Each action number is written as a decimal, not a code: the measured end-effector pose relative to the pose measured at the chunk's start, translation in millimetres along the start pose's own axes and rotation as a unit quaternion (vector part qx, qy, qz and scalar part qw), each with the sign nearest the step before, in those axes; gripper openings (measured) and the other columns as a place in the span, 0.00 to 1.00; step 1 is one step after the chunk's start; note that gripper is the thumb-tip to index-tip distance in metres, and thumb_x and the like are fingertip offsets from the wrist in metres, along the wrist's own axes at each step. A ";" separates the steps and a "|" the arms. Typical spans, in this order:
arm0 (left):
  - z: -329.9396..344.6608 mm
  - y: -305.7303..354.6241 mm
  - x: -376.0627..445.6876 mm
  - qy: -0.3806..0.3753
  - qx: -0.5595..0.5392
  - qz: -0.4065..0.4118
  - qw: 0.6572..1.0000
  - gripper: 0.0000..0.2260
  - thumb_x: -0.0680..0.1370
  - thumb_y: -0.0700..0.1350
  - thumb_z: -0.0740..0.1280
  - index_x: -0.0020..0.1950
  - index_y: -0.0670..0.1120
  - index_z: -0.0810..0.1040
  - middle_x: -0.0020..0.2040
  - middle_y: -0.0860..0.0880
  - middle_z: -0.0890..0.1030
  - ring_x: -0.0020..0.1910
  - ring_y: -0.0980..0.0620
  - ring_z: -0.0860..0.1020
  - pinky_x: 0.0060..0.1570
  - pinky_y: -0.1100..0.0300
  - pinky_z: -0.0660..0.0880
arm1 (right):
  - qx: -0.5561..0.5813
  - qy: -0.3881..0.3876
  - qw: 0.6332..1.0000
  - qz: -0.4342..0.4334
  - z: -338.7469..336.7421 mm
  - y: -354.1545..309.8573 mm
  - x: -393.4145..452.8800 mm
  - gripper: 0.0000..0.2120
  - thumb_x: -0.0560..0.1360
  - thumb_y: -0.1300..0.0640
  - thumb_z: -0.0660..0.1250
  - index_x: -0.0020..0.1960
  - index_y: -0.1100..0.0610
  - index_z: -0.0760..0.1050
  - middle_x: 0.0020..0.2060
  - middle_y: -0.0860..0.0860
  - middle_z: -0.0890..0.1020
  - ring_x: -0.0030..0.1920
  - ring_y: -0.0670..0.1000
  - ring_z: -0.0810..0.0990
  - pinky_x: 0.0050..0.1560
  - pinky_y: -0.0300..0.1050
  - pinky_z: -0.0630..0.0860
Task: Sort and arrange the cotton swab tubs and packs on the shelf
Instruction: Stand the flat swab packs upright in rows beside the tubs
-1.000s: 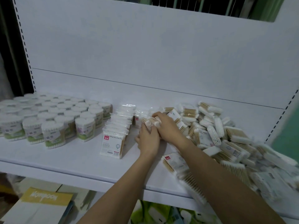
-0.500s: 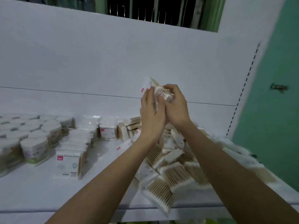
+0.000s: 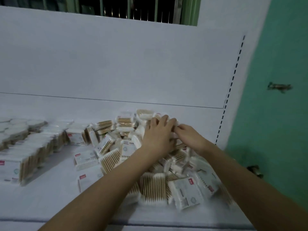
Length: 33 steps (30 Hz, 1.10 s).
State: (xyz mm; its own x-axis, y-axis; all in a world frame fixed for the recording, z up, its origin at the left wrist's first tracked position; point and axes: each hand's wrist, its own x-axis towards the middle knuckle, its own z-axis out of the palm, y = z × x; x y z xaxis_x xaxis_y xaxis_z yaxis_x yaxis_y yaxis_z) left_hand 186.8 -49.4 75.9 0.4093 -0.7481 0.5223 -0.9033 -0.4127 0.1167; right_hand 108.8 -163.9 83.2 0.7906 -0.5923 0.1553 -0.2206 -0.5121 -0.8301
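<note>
Clear-plastic swab packs are lying jumbled in a heap [image 3: 150,164] right of the tidy row [image 3: 33,152]. Left hand [image 3: 158,137] is pressing flat-fingered and right hand [image 3: 188,135] is curling onto the heap's top, probably gathering packs for sorting.

Shelf [image 3: 50,197]: plain white, as is its back panel [image 3: 116,64], which bears one thin dark horizontal line and a column of black slots down its right edge.
Loose packs [image 3: 155,187] under my hands: clear wrap, tan sticks, white cotton tips; white labels with a small red square and a pale teal round emblem.
Row of packs [image 3: 25,162], left: same white, tan and red.
Tubs [image 3: 15,127], far left: white tops.
Wall [image 3: 283,114], right: mint green.
</note>
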 end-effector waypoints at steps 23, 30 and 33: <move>-39.0 -114.7 -81.0 0.093 -0.101 -0.248 0.959 0.20 0.79 0.52 0.64 0.71 0.53 0.69 0.66 0.49 0.72 0.69 0.44 0.62 0.63 0.50 0.66 | -0.036 0.051 0.997 -0.045 -1.8 -5.2 16.6 0.20 0.77 0.38 0.64 0.64 0.47 0.69 0.59 0.48 0.65 0.59 0.51 0.71 0.59 0.49 0.70; -27.2 -46.1 -50.7 0.039 -0.096 0.019 0.994 0.31 0.74 0.67 0.62 0.74 0.57 0.63 0.73 0.53 0.65 0.72 0.52 0.60 0.70 0.52 0.61 | 0.027 0.098 0.992 -0.070 7.4 -4.1 13.2 0.08 0.78 0.52 0.68 0.54 0.55 0.76 0.45 0.49 0.80 0.41 0.48 0.78 0.41 0.43 0.73; -8.0 -22.0 -30.3 -0.017 -0.018 0.064 0.998 0.31 0.76 0.64 0.64 0.76 0.58 0.59 0.76 0.50 0.62 0.74 0.47 0.59 0.69 0.45 0.62 | 0.053 0.126 0.988 -0.078 6.1 -2.6 12.4 0.04 0.78 0.60 0.67 0.53 0.58 0.76 0.43 0.50 0.81 0.44 0.51 0.80 0.44 0.45 0.76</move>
State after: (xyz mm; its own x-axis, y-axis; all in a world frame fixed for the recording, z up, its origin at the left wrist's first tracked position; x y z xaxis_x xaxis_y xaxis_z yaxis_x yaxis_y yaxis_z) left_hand 193.3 -13.5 64.3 0.2930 -0.8111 0.5062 -0.9524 -0.2940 0.0803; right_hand 122.7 -166.2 84.0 0.6402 -0.6545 0.4022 -0.0358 -0.5484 -0.8354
